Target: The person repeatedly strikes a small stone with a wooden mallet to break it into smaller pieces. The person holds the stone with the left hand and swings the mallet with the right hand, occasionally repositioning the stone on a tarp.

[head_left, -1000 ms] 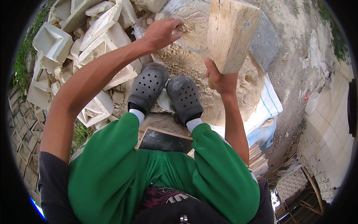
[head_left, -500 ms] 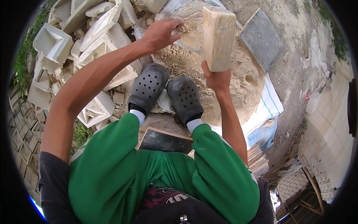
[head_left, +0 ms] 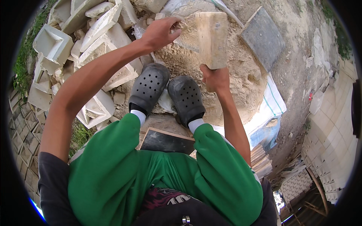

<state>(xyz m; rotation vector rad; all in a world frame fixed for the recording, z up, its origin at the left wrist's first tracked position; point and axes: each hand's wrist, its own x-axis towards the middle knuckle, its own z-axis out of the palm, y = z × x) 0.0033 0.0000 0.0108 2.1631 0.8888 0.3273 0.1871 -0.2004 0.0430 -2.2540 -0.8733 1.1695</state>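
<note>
My right hand (head_left: 217,78) is wrapped round the lower end of a wooden mallet (head_left: 212,39), whose thick pale block stands over the heap of crumbled rubble (head_left: 241,90). Most of its handle is hidden by my fist. Left of the mallet, my left hand (head_left: 161,33) has its fingers curled in a pinch round what looks like a small pale stone chunk (head_left: 183,27), mostly hidden by the fingers. The two hands are apart, and the mallet does not touch the chunk.
Broken pale cast blocks (head_left: 107,41) are piled at left. A grey square slab (head_left: 263,38) lies right of the heap, and a white sack sheet (head_left: 272,100) spreads under it. My grey clogs (head_left: 149,88) stand at the heap's near edge, by a dark board (head_left: 167,141).
The mallet has shifted left and tipped, so its end face no longer shows. My right hand moved slightly left with it. My left hand moved only a little left.
</note>
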